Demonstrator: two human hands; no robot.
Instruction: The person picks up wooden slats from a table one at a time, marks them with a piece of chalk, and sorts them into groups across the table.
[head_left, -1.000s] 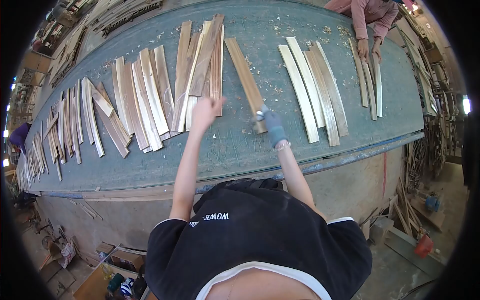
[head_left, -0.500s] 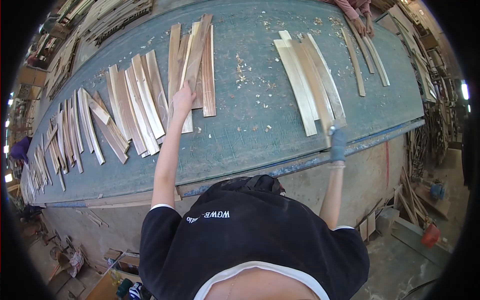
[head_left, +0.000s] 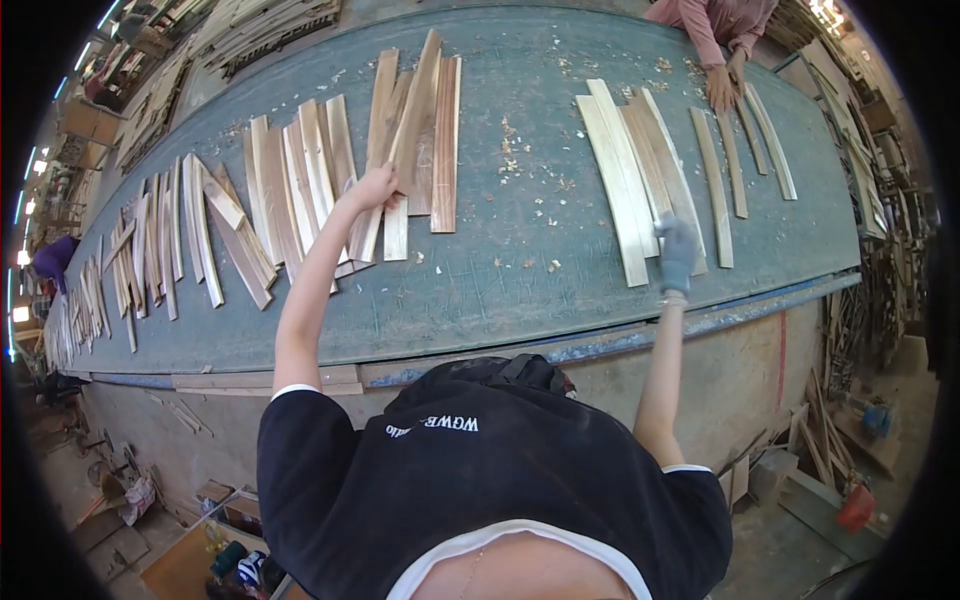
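My bare left hand (head_left: 376, 188) is closed around the near end of a brown wooden strip (head_left: 415, 110). This strip slants across several others in a group that includes a reddish strip (head_left: 446, 150). My right hand (head_left: 677, 250) wears a grey-blue glove and is over the near ends of another group. Pale strips (head_left: 618, 190) lie on its left side, and a brown strip (head_left: 645, 150) runs away from it. Motion blur hides its fingers, so I cannot tell whether it grips anything.
Several strip groups (head_left: 300, 180) fan out leftward on the green table (head_left: 500, 290), with wood shavings (head_left: 510, 150) scattered about. Across the table, a co-worker's hands (head_left: 725, 85) touch strips at the far right. Another person in purple (head_left: 55, 258) is at the far left.
The brown strip near my right hand has slid away from the table edge into its group. My left hand still holds its strip. The co-worker's hands have shifted to another strip.
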